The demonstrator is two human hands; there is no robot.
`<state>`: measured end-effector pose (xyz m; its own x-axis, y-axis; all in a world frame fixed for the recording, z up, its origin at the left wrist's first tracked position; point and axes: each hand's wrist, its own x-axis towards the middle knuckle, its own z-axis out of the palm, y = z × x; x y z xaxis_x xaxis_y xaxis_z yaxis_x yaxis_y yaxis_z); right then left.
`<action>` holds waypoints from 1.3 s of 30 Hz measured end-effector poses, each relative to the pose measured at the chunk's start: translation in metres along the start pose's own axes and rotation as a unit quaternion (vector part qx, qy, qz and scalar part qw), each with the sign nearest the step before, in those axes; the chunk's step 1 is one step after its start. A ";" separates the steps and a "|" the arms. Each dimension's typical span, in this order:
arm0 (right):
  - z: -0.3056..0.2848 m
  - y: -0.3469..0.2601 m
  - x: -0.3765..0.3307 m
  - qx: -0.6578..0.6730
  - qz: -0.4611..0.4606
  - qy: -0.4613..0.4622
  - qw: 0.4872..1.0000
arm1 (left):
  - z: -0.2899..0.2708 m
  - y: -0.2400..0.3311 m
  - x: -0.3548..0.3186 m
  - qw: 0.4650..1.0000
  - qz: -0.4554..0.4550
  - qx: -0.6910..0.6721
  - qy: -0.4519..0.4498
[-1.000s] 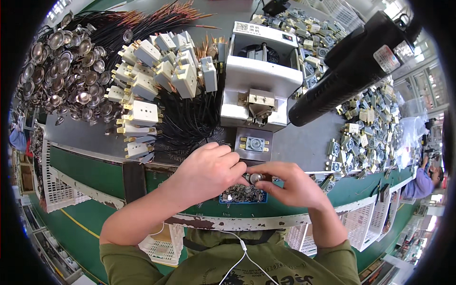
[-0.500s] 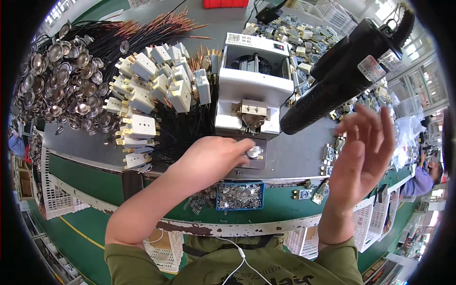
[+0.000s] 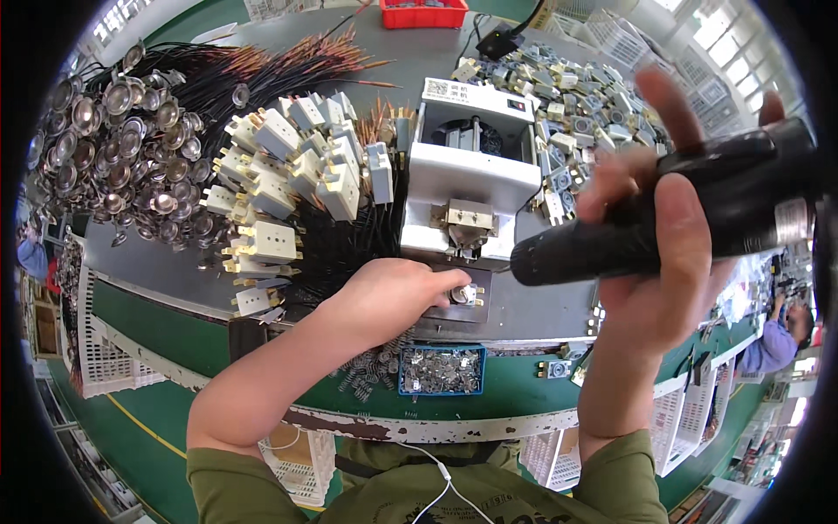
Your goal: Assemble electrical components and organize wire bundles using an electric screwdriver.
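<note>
My left hand is closed on a small component with a round metal top and brass tabs. The part rests on a metal plate in front of a white bench machine; the fingers partly hide it. My right hand is around the body of a black electric screwdriver, thumb on the near side and some fingers lifted and blurred behind it. The tool lies tilted almost level, its nose pointing left toward the machine.
Metal cup-like thermostats are heaped at left, beside cream switch blocks and black wires with copper ends. Grey components pile behind the machine. A blue tray of small metal pieces lies near the edge. A red bin stands at the back.
My right hand has come up and taken hold of the screwdriver, which has swung from steep to nearly level. My left hand stays at the plate, holding the component.
</note>
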<state>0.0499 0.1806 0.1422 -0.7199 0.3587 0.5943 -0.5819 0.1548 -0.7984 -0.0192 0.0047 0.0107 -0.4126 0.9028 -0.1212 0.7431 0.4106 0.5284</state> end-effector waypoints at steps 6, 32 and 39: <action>0.013 0.035 -0.013 0.073 -0.019 0.033 0.997 | 0.006 0.000 -0.001 1.000 -0.016 -0.010 -0.007; 0.025 0.061 -0.007 0.012 0.013 -0.061 0.998 | 0.010 -0.004 -0.004 0.999 -0.027 -0.043 0.017; -0.004 0.036 -0.032 0.007 -0.005 -0.065 0.998 | 0.000 0.001 0.002 0.998 -0.041 -0.013 -0.041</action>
<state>0.0533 0.1786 0.0940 -0.7566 0.2350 0.6102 -0.5937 0.1444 -0.7917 -0.0197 0.0068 0.0111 -0.4253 0.8746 -0.2329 0.6952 0.4804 0.5348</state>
